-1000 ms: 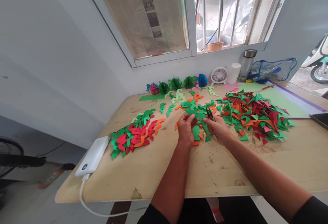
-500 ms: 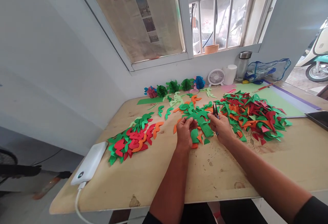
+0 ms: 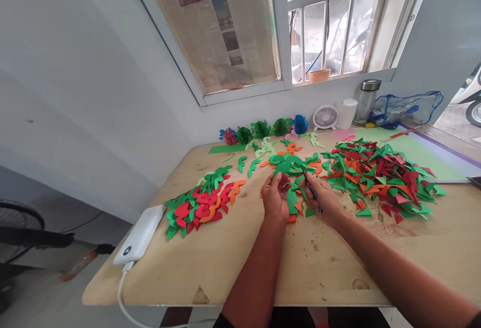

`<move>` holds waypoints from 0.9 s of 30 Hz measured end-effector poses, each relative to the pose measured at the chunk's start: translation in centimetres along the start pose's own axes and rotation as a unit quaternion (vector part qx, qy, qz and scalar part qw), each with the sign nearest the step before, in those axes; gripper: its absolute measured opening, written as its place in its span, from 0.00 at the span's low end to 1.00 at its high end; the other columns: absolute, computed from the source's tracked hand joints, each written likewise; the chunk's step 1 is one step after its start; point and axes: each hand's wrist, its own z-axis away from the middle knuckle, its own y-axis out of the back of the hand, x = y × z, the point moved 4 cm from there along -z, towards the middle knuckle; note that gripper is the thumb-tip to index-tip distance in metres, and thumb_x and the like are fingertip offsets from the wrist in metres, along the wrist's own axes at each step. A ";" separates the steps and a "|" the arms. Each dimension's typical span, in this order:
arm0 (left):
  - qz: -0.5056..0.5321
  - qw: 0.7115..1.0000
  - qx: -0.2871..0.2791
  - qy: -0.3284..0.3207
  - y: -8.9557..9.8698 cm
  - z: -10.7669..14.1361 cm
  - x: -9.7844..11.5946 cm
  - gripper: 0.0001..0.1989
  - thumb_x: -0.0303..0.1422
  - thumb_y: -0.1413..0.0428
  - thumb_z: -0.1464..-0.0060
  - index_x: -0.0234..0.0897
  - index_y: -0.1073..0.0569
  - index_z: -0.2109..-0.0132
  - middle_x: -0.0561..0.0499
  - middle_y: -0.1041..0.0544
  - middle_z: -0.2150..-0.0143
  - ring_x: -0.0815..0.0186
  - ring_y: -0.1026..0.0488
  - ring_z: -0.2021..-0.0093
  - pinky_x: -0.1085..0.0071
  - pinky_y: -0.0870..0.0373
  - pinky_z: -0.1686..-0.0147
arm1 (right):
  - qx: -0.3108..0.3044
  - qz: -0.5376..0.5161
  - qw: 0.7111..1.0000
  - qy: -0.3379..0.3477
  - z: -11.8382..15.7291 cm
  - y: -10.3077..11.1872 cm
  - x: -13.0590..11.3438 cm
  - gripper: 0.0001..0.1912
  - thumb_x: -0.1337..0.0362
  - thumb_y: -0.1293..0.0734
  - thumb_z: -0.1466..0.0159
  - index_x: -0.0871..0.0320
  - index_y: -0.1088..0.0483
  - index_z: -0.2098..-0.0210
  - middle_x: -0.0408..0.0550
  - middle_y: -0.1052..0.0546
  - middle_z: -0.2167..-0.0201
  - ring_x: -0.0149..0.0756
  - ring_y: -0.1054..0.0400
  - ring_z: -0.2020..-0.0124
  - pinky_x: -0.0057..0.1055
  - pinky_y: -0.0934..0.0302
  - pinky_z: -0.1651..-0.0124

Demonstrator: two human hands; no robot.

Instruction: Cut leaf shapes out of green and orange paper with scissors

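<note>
My left hand (image 3: 276, 195) pinches a green paper piece (image 3: 287, 164) above the middle of the table. In my right hand (image 3: 325, 199) is a pair of small dark scissors (image 3: 312, 191), blades pointing up and to the left, close to the right side of that paper. Whether the blades touch the paper I cannot make out. Beneath and between my hands lie green and orange paper pieces (image 3: 299, 207). Several curved green cut-outs lie just beyond my fingers.
A big heap of red, green and orange scraps (image 3: 383, 173) covers the table's right side. To the left lies a pile of wavy cut-outs (image 3: 203, 203), near a white power bank (image 3: 140, 235) with a cable. Paper flowers (image 3: 261, 128), a small fan (image 3: 325, 117) and a glass bottle (image 3: 367, 102) line the wall.
The scissors have swung from pointing upright to leaning left, toward the green paper. My right hand has turned with them. The whole view has shifted slightly, so things appear further right.
</note>
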 end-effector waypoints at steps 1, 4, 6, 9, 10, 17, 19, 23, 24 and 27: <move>-0.001 1.000 -0.002 -0.003 0.0 0.0 -0.1 0.16 0.34 0.33 0.68 0.35 0.31 0.72 0.54 0.25 0.75 0.70 0.27 0.74 0.73 0.33 0.70 | -0.008 0.012 1.000 -0.002 0.1 -0.2 0.0 0.26 0.40 0.32 0.46 0.59 0.32 0.75 0.34 0.43 0.88 0.22 0.57 0.88 0.24 0.63 0.86; -0.012 1.000 -0.017 -0.007 -0.2 0.1 -0.5 0.16 0.35 0.34 0.67 0.35 0.32 0.73 0.53 0.26 0.76 0.70 0.27 0.73 0.73 0.34 0.70 | -0.026 0.053 0.998 -0.004 0.3 -0.6 0.1 0.27 0.38 0.32 0.48 0.59 0.32 0.77 0.34 0.44 0.88 0.23 0.56 0.87 0.24 0.63 0.85; -0.023 0.999 -0.028 -0.007 -0.3 0.3 -0.7 0.16 0.35 0.34 0.67 0.35 0.32 0.72 0.53 0.26 0.75 0.70 0.28 0.74 0.73 0.34 0.71 | -0.034 0.076 0.997 -0.005 0.3 -0.8 0.2 0.28 0.37 0.33 0.48 0.58 0.33 0.77 0.34 0.45 0.88 0.23 0.56 0.87 0.24 0.63 0.85; -0.044 0.998 -0.036 -0.003 -0.5 0.5 -0.8 0.16 0.38 0.34 0.66 0.35 0.31 0.73 0.53 0.27 0.75 0.70 0.29 0.75 0.73 0.36 0.73 | -0.043 0.088 0.995 -0.003 0.4 -0.8 0.3 0.27 0.38 0.34 0.46 0.58 0.32 0.77 0.34 0.46 0.88 0.24 0.57 0.86 0.24 0.64 0.85; -0.048 0.998 -0.037 -0.002 -0.6 0.5 -0.9 0.17 0.38 0.34 0.65 0.35 0.31 0.73 0.53 0.27 0.75 0.70 0.30 0.75 0.73 0.36 0.74 | -0.046 0.087 0.995 -0.004 0.4 -0.8 0.3 0.27 0.38 0.34 0.46 0.58 0.32 0.77 0.34 0.45 0.88 0.24 0.57 0.86 0.24 0.64 0.84; -0.016 0.999 -0.036 -0.006 -0.6 0.3 -1.1 0.15 0.36 0.33 0.65 0.34 0.31 0.73 0.53 0.27 0.75 0.71 0.29 0.74 0.73 0.36 0.72 | -0.051 0.068 0.996 -0.012 0.4 -0.8 0.5 0.27 0.38 0.35 0.45 0.58 0.32 0.76 0.34 0.45 0.88 0.24 0.59 0.86 0.24 0.65 0.84; -0.014 0.999 -0.033 -0.006 -0.6 0.4 -0.9 0.15 0.36 0.34 0.65 0.34 0.31 0.73 0.53 0.26 0.75 0.71 0.30 0.75 0.73 0.36 0.73 | -0.050 0.070 0.996 -0.010 0.4 -0.8 0.6 0.27 0.38 0.34 0.45 0.58 0.33 0.76 0.34 0.45 0.87 0.24 0.59 0.86 0.24 0.65 0.84; -0.013 0.999 -0.049 -0.003 -1.0 0.8 -0.8 0.15 0.36 0.34 0.64 0.34 0.32 0.74 0.53 0.27 0.76 0.72 0.31 0.77 0.74 0.39 0.75 | -0.045 0.081 0.996 0.000 0.4 -0.7 0.5 0.27 0.38 0.35 0.45 0.58 0.34 0.77 0.34 0.46 0.88 0.24 0.59 0.86 0.25 0.65 0.84; -0.013 0.998 -0.055 -0.001 -1.1 0.9 -0.8 0.15 0.36 0.33 0.64 0.34 0.32 0.74 0.54 0.27 0.76 0.72 0.31 0.77 0.74 0.39 0.75 | -0.044 0.081 0.996 0.003 0.4 -0.8 0.4 0.27 0.37 0.35 0.45 0.58 0.34 0.77 0.34 0.46 0.88 0.24 0.59 0.86 0.25 0.65 0.84; -0.011 0.998 -0.063 -0.001 -1.3 1.0 -1.2 0.15 0.35 0.33 0.65 0.35 0.32 0.75 0.54 0.28 0.77 0.72 0.30 0.75 0.74 0.36 0.72 | -0.036 0.082 0.996 0.013 0.3 -0.7 0.2 0.28 0.37 0.35 0.45 0.57 0.37 0.80 0.35 0.46 0.89 0.24 0.59 0.87 0.26 0.65 0.84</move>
